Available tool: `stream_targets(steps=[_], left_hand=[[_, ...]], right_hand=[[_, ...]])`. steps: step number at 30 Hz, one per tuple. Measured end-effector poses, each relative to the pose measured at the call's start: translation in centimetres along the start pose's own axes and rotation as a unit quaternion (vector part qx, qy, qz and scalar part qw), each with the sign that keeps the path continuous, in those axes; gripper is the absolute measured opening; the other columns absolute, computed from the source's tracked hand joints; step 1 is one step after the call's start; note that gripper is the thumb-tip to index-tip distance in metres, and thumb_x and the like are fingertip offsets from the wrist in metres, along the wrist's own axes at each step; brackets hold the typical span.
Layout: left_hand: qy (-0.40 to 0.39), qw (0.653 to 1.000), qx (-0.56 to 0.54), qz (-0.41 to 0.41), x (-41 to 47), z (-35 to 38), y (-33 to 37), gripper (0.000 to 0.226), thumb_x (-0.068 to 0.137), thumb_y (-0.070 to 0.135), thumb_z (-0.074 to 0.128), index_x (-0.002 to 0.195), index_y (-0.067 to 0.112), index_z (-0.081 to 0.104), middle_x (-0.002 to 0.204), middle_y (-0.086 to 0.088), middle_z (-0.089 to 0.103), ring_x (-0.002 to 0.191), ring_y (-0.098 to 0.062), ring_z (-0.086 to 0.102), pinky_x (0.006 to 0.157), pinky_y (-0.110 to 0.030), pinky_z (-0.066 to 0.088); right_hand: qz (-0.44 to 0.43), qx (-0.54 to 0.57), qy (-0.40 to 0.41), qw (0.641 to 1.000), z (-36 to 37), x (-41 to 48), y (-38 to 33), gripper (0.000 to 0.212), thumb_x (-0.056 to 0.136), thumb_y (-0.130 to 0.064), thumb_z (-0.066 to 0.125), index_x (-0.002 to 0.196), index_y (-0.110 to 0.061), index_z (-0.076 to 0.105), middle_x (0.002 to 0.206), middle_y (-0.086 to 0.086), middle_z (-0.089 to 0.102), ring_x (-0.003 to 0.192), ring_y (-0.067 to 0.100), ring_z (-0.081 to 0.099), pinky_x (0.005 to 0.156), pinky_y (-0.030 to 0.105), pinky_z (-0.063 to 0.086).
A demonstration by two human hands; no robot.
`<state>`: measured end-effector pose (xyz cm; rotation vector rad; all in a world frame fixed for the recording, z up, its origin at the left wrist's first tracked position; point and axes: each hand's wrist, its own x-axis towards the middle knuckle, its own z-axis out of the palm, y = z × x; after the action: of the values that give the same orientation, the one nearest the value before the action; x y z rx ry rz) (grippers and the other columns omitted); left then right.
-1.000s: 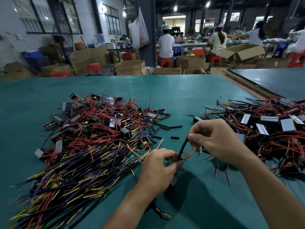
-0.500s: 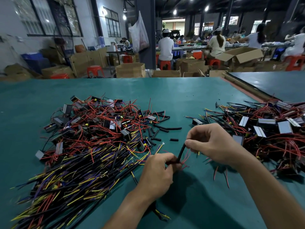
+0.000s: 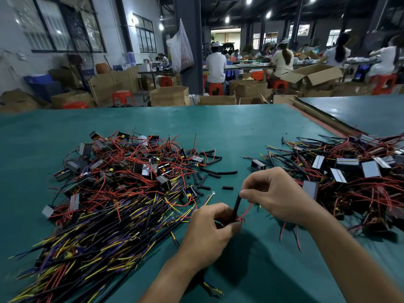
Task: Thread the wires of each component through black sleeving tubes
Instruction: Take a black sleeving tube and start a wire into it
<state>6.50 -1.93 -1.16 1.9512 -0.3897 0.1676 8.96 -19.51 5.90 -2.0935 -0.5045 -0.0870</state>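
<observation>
My right hand [image 3: 274, 194] pinches the top of a short black sleeving tube [image 3: 236, 205], which stands nearly upright between my hands. My left hand [image 3: 211, 228] grips the tube's lower end together with thin red wires [image 3: 246, 212] that bunch up at its mouth. The component these wires belong to is hidden under my left hand. A big pile of components with red, yellow and purple wires [image 3: 122, 189] lies to the left. Another pile of components [image 3: 349, 178] lies to the right. Several loose black tubes [image 3: 215, 172] lie between the piles.
The green table [image 3: 218, 127] runs far ahead. A second table [image 3: 360, 112] adjoins at the back right. Beyond the edge stand cardboard boxes [image 3: 169, 96], red stools and seated people at other benches.
My right hand slid down a little with the tube. The red wires now bunch at the tube's lower end by my left thumb. The camera dipped slightly.
</observation>
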Motion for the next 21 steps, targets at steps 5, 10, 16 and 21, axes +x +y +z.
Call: stream_targets(steps=[5,10,16,21], left_hand=[[0.0,1.0,0.013,0.014,0.1,0.0,-0.6,0.019,0.074,0.014,0.078,0.069,0.027,0.065,0.067,0.013,0.067,0.061,0.004,0.057,0.06,-0.015,0.045],[-0.025,0.999,0.031,0.023,0.0,0.4,-0.7,0.024,0.066,0.042,0.079,0.074,0.028,0.062,0.066,0.011,0.065,0.061,-0.002,0.055,0.06,-0.025,0.05],[-0.056,0.998,0.038,-0.009,-0.1,0.2,-1.3,0.029,0.065,0.021,0.082,0.087,0.023,0.063,0.076,0.005,0.071,0.073,-0.015,0.068,0.07,-0.037,0.057],[-0.051,0.998,0.03,-0.013,0.2,0.3,-1.3,0.033,0.067,0.01,0.078,0.091,0.024,0.061,0.079,0.003,0.072,0.076,-0.017,0.069,0.073,-0.039,0.057]], right_hand=[[0.011,0.026,-0.039,0.999,0.1,-0.1,0.1,0.012,0.084,-0.009,0.073,0.074,-0.011,0.067,0.062,0.001,0.067,0.058,0.01,0.06,0.06,0.032,0.051],[0.018,0.001,-0.054,0.998,0.3,-0.2,0.0,0.012,0.082,-0.009,0.075,0.074,-0.012,0.067,0.069,0.008,0.071,0.064,0.016,0.064,0.069,0.045,0.055],[0.012,-0.014,-0.015,1.0,0.4,-0.2,0.1,0.012,0.082,-0.009,0.074,0.071,-0.01,0.068,0.065,0.005,0.07,0.06,0.02,0.065,0.066,0.045,0.055],[0.019,-0.003,-0.022,1.0,0.0,0.0,0.1,0.013,0.079,-0.006,0.076,0.069,-0.009,0.068,0.066,0.007,0.071,0.06,0.016,0.064,0.062,0.039,0.055]])
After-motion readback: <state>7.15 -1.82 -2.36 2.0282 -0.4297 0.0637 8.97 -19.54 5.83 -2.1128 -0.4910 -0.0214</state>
